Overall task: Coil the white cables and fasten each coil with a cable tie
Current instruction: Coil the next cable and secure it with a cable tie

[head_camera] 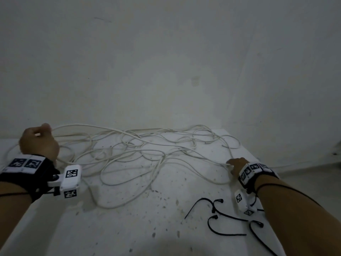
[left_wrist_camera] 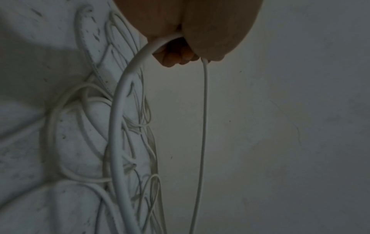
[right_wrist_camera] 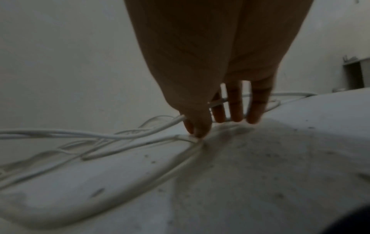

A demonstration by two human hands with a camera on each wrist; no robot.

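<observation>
We see the white cables point(head_camera: 140, 154) lying in a loose tangle of overlapping loops across the far half of a speckled white table point(head_camera: 147, 228), close against a pale wall point(head_camera: 166, 61). None of them is coiled; strands cross one another many times, and one long loop sags toward the near side of the table. Our left hand point(head_camera: 37, 143) is raised at the left end of the tangle, its fingers point(left_wrist_camera: 176, 58) curled round a cable that arches out of the fist and drops back to the heap, with a thinner strand hanging from the same grip. Our right hand point(head_camera: 236, 166) is low at the right edge of the tangle, thumb and forefinger pinching a cable end point(right_wrist_camera: 187, 137) against the table while the other fingers point(right_wrist_camera: 236, 107) point straight down. Black cable ties point(head_camera: 221, 217) lie scattered near the right forearm, apart from the cables. Both wrists carry black straps with white marker blocks point(head_camera: 71, 180).
</observation>
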